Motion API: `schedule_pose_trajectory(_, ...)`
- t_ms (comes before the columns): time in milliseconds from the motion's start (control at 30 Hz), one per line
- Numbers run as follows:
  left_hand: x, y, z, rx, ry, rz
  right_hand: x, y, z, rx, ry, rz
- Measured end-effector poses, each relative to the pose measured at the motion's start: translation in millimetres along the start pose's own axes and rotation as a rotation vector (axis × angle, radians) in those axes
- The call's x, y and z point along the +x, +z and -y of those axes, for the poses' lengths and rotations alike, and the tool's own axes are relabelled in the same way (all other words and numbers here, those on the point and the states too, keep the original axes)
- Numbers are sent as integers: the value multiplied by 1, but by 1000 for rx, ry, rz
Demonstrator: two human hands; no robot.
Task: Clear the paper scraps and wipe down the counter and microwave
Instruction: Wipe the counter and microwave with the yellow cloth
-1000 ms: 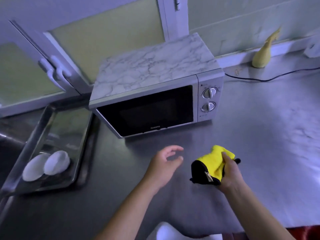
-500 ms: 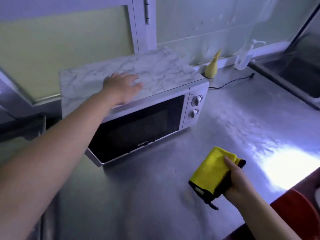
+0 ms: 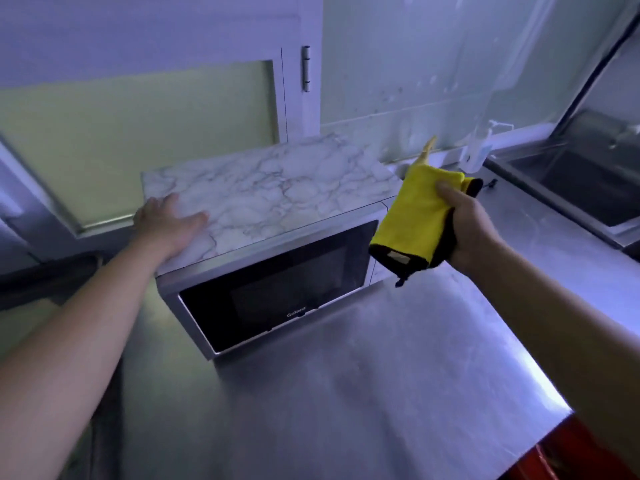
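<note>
The right hand (image 3: 472, 228) has raised the cloth (image 3: 412, 213) beside the microwave (image 3: 277, 195) top.

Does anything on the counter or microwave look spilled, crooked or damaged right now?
Nothing looks spilled or broken. The steel counter shows cloudy whitish smears right of the microwave, so it looks unwiped. The yellow cloth is held in the right hand, off the surface.

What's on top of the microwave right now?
Only the left hand shows on the microwave, lying flat near the marbled top's left edge. Anything under the palm is hidden, and the yellow cloth in the right hand covers the top's right front corner.
</note>
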State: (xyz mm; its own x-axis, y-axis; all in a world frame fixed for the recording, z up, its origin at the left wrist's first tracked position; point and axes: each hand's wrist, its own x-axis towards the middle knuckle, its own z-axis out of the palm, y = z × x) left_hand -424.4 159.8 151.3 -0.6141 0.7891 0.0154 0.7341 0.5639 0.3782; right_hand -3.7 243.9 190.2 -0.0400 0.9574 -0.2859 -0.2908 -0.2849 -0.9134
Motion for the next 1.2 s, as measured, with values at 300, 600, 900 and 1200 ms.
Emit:
schedule_pose_trajectory(300,-7,15,26,-771,-198,-73,105,60,-22,-505,-50,-230)
schedule_pose_trajectory(600,-31,8,8,-809,-187,-5,136,50,-36,-641,-146,-158)
schedule_pose_trajectory(900,-135,42,-19,-765,-377,-279,169,27,-12,-705,-158,74)
schedule_pose_trajectory(1200,-202,62,-55,-870,-385,-464,161,16,1,-695,-131,148)
